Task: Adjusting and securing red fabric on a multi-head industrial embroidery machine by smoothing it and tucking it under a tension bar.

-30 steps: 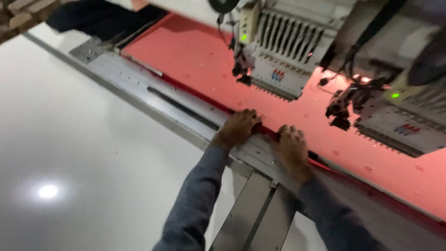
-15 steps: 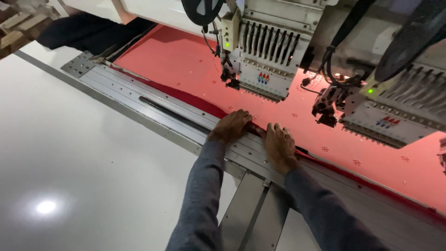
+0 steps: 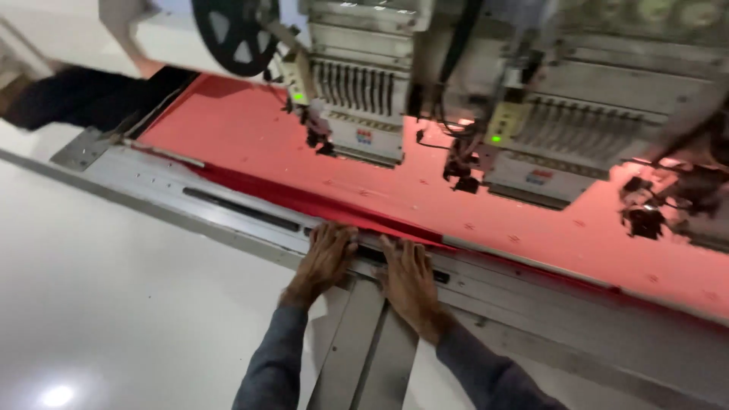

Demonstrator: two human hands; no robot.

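Observation:
My left hand (image 3: 326, 254) and my right hand (image 3: 410, 277) lie side by side, palms down, on the grey metal frame rail (image 3: 531, 292) of a multi-head embroidery machine. Their fingertips press the near edge of the red fabric (image 3: 250, 137) stretched under the machine. The fingers look flat and slightly spread, and neither hand lifts anything. Both arms wear grey-blue sleeves. Above the fabric hang two sewing heads, one at the centre (image 3: 357, 99) and one further right (image 3: 558, 144).
A dark spoked wheel (image 3: 228, 30) sits at the top left of the machine. A white glossy table surface (image 3: 114, 304) stretches to the left. A grey metal support bar (image 3: 364, 357) runs between my forearms. Green indicator lights glow on the heads.
The view has shifted right along the machine. Both hands stay pressed on the fabric edge at the rail, now a little closer together.

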